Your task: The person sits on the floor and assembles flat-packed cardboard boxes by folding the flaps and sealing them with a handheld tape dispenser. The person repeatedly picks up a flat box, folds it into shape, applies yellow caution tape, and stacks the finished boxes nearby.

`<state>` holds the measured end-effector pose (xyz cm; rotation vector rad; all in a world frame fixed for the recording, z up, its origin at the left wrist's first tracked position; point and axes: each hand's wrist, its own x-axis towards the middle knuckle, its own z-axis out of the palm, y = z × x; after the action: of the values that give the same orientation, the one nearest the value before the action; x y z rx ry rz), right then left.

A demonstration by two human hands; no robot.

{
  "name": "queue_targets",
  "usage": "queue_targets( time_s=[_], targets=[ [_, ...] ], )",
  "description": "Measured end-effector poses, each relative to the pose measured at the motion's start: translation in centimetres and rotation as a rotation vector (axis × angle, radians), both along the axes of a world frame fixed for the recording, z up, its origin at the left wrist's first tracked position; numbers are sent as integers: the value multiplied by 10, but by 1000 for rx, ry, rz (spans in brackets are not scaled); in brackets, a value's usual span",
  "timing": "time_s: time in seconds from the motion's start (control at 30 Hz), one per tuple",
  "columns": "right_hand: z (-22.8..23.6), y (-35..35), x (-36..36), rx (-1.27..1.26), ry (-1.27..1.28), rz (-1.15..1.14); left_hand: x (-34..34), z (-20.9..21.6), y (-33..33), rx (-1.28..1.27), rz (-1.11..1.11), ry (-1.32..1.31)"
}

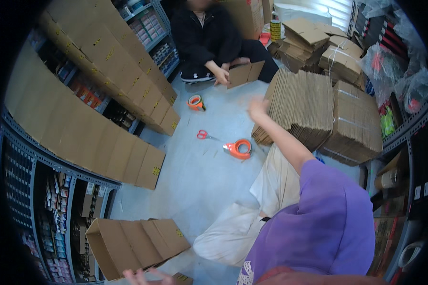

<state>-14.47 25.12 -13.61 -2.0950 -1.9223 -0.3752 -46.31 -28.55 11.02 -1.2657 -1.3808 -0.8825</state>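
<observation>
At the lower edge, my left hand (148, 277) shows its fingers apart, with nothing seen in them. It is beside a group of brown cardboard boxes (138, 242) standing on the floor. My right arm reaches away from me. My right hand (258, 108) is beside the upper left of a stack of flattened cartons (297, 102); motion smears its fingers. On the floor in front of me lie an orange tape dispenser (238, 149) and red-handled scissors (205, 135). Farther off stands a second orange tape dispenser (196, 103).
A person in black (202, 38) sits at the far side, hands on a cardboard piece (246, 74). Box rows (76, 128) line the left, before metal shelves (47, 199). A strapped carton bundle (356, 121) stands right, with plastic bags (385, 66) behind.
</observation>
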Motion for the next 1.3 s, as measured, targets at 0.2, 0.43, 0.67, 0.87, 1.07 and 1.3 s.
queue_targets(
  time_s=[0.2,0.43,0.67,0.87,1.07,1.3],
  targets=[
    [43,-18,52,-265,184,-198,58,-87,52,-501,-110,-769],
    [49,-12,6,-236,121,-244,108,-123,84,-592,-264,-932],
    [60,4,-13,-154,615,-96,132,-158,69,-760,-281,-1011],
    [47,22,44,-179,920,-259,132,-182,83,-825,-419,-1048],
    [158,-140,-29,-63,878,510,96,-201,107,-815,-326,-1410],
    [91,-236,-112,-735,374,1309,60,-174,197,-191,-759,-2111]
  ],
)
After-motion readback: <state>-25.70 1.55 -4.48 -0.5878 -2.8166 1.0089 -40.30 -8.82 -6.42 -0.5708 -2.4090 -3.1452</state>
